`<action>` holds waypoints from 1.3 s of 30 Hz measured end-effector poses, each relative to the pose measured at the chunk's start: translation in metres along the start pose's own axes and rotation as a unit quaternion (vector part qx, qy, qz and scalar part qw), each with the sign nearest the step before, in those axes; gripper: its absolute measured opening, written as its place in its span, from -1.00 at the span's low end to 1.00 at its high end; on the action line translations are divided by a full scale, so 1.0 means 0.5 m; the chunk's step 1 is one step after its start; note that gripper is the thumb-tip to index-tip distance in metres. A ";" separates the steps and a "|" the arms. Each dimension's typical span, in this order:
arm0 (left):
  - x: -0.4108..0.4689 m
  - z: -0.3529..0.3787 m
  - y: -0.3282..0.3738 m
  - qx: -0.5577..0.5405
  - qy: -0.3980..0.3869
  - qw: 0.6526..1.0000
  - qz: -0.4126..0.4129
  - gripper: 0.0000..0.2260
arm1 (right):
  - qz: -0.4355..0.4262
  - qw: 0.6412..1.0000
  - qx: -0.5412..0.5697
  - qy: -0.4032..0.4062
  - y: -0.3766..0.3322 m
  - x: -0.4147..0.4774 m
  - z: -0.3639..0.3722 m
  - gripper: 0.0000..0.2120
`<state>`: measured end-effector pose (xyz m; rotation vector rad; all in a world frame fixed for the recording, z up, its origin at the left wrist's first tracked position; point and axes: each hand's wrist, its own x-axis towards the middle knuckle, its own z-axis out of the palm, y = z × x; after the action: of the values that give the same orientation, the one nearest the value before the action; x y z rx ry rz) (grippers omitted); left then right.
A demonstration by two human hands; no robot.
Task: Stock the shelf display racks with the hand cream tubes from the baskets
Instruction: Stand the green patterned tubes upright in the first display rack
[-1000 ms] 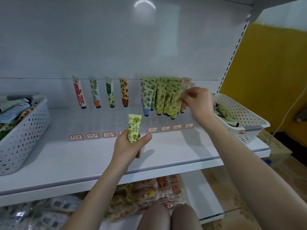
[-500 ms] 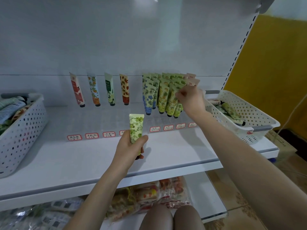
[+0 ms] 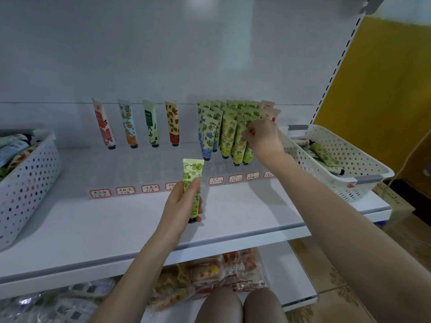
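Observation:
My left hand [image 3: 180, 205] grips a light green hand cream tube [image 3: 192, 180] upright, cap down, above the white shelf [image 3: 116, 224]. My right hand [image 3: 262, 138] pinches the top of a green tube [image 3: 247, 148] standing in the clear display rack [image 3: 163, 173]. That rack holds a dense group of green and blue-flowered tubes [image 3: 210, 134] on its right part. Single tubes stand further left: red [image 3: 103, 125], orange-blue [image 3: 127, 124], dark green [image 3: 151, 123] and brown-spotted [image 3: 172, 123].
A white perforated basket [image 3: 349, 173] with a few tubes sits at the shelf's right end. Another white basket [image 3: 25, 183] with tubes sits at the left. Red-bordered price labels [image 3: 124, 190] line the rack front. Packaged goods [image 3: 210, 276] lie on the lower shelf. My knees [image 3: 240, 306] show below.
My right hand has slid down and slightly left along the green tubes in the rack. My left hand keeps the light green tube at about the same place.

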<state>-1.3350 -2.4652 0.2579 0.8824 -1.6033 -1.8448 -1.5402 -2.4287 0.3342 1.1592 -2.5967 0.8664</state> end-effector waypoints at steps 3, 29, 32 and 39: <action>0.002 0.003 0.003 -0.013 0.005 1.000 -0.011 -0.83 | -0.002 1.000 0.003 0.002 0.001 0.000 0.001 -0.71; -0.043 0.001 0.050 0.039 -0.080 0.992 0.088 -0.81 | -0.014 0.945 0.314 -0.089 -0.032 -0.147 -0.055 -0.92; -0.050 0.013 0.046 0.025 -0.071 0.994 0.076 -0.86 | 0.030 0.898 0.411 -0.153 -0.030 -0.183 -0.042 -0.98; -0.046 0.041 0.018 0.054 -0.077 0.991 0.098 -0.90 | 0.149 0.829 0.521 -0.137 0.013 -0.214 -0.032 -0.94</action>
<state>-1.3361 -2.4360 0.2712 0.6135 -1.8295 -1.7371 -1.4730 -2.3487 0.3045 1.0802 -2.5044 2.5587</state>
